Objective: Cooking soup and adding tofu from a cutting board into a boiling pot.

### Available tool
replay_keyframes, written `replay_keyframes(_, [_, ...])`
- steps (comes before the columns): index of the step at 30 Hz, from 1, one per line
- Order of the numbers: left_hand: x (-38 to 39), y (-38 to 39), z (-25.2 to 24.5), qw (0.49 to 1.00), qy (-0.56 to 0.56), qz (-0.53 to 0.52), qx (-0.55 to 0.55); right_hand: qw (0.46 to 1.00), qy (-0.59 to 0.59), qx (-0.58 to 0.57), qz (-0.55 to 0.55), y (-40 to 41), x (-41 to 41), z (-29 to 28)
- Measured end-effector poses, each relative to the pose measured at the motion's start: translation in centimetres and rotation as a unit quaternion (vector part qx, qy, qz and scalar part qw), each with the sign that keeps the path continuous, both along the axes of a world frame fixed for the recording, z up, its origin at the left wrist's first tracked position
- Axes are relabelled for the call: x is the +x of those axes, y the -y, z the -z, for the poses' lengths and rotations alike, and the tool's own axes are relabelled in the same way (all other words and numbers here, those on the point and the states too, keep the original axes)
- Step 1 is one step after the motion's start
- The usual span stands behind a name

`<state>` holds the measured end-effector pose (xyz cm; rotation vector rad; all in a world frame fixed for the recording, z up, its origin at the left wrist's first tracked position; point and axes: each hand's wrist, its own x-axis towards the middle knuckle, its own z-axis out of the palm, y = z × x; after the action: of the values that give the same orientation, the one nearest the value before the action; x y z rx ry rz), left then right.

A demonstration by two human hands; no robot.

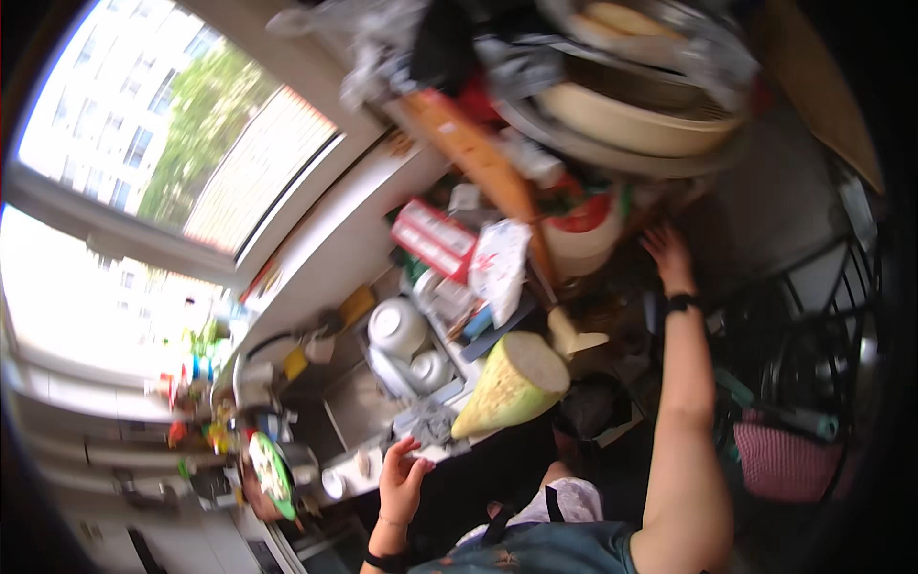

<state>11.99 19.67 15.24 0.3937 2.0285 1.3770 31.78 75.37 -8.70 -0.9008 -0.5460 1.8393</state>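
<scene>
My left hand (403,479) is raised near the front edge of the counter, its fingers loosely apart and nothing in them. Just beyond it lies a crumpled grey plastic bag (427,423). A large, tapering, pale-green radish-like vegetable (505,387) sits at the counter's end, its cut face turned up. My right arm stretches out to a dim shelf area, where my right hand (670,260) is spread beside a white tub (582,247) with red on it. No object shows in that hand; blur hides whether its fingertips touch anything.
White bowls (399,328) stand by the sink (358,402). A red-and-white box (434,240) and a white packet (500,267) crowd a wooden post (466,147). Cream round containers (638,125) are stacked above. A pink woven basket (789,463) is at right; a green board (276,477) bears white pieces.
</scene>
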Motion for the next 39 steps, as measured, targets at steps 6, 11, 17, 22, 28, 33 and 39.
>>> replay_keyframes(6, [1.1, 8.8, -2.2, 0.988, -0.063, -0.062, -0.125, 0.915, 0.325, -0.145, -0.19, 26.3, 8.6, 0.2])
replay_keyframes(11, [3.2, 17.7, -2.7, 0.933, -0.298, 0.008, -0.2, 0.731, 0.419, 0.107, -0.527, 46.6, 1.5, -7.6])
replay_keyframes(17, [6.6, 29.8, 0.3, 0.984, -0.153, -0.085, 0.022, 0.546, 0.157, 0.657, -0.496, 65.9, -9.5, -22.9])
replay_keyframes(22, [8.6, 42.8, 2.6, 0.748, 0.319, -0.207, 0.543, 0.397, -0.017, 0.74, -0.542, 85.7, -12.1, -23.8])
replay_keyframes(28, [11.5, 56.5, 1.3, 0.834, -0.118, -0.42, 0.337, 0.415, -0.023, 0.641, -0.645, 100.1, -15.0, -19.5])
replay_keyframes(33, [11.3, 65.4, 0.6, 0.829, -0.403, -0.35, -0.17, 0.364, -0.046, -0.173, -0.914, 110.5, -18.4, -18.5])
replay_keyframes(39, [7.8, 76.2, 1.5, 0.743, -0.303, -0.461, -0.379, 0.187, -0.034, -0.212, -0.959, 124.2, -25.6, -20.4])
